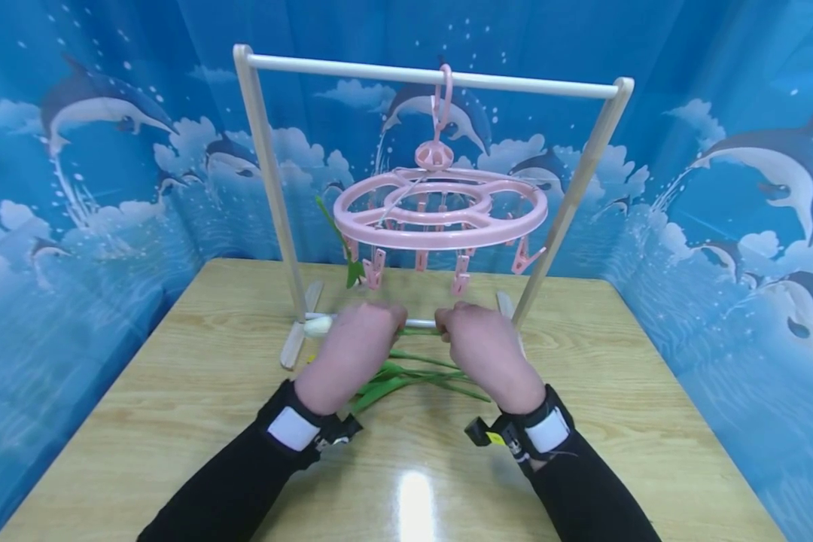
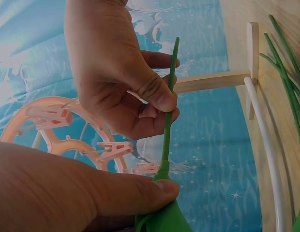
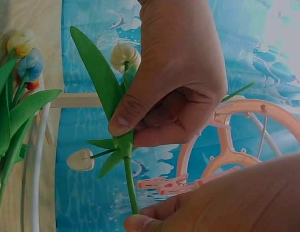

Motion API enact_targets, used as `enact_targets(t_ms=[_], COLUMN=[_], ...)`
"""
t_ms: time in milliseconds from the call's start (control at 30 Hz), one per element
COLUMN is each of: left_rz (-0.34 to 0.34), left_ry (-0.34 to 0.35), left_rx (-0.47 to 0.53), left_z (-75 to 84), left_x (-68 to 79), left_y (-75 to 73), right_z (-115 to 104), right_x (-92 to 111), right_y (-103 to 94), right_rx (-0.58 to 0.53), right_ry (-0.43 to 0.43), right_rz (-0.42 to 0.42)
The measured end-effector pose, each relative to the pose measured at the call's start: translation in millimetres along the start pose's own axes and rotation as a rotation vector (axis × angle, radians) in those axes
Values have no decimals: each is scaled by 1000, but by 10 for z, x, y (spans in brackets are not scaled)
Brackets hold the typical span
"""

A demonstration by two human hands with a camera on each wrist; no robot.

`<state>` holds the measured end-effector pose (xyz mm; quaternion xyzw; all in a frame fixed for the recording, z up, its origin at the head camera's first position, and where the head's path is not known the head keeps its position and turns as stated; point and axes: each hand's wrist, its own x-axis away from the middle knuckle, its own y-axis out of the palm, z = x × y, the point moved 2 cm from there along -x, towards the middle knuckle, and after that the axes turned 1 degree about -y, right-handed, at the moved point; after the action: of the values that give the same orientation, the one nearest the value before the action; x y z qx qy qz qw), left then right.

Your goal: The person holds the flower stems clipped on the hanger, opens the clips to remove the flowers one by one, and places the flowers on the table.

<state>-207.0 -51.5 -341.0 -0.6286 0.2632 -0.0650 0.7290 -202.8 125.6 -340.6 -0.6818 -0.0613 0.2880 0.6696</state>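
A white artificial tulip [image 1: 318, 326] is held level between both hands, below the hanger. My left hand [image 1: 362, 331] pinches it at the leaf base, where the green leaf [image 3: 94, 72] spreads out. Thumb and fingers of my right hand [image 1: 481, 342] pinch the thin stem [image 2: 167, 137] nearer its free end. Above them a pink round clip hanger [image 1: 440, 239] hangs by its hook from a rack's top bar. Another white tulip [image 3: 81, 159] hangs bloom-down at the hanger's left side; its clip point is hard to see.
Several tulips with green stems [image 1: 440, 374] lie on the wooden table [image 1: 176, 421] under the hands, with yellow [image 3: 22, 41] and blue blooms [image 3: 31, 64] among them. The pale rack [image 1: 271, 165] has side posts, feet and a low white bar [image 2: 268, 154]. Dolphin-print curtains surround the table.
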Motion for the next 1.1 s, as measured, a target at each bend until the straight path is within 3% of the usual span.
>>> enact_targets(t_ms=[233,533,767,1100], left_rz=[-47,-137,-138,-126], left_ry=[-24,-33,-21,-4], left_rx=[15,7,-17,-18], left_z=[-16,-21,-21,-53], left_x=[-9,-21,-32,-58], left_y=[46,99,144,212], right_z=[11,13,7,10], right_x=[-14,-36,-47,-39], right_y=[71,155,204,265], right_rx=[-26,-68,-96,-96], right_ry=[-12,14,24,24], right_rz=[-10,-93,-150,-129])
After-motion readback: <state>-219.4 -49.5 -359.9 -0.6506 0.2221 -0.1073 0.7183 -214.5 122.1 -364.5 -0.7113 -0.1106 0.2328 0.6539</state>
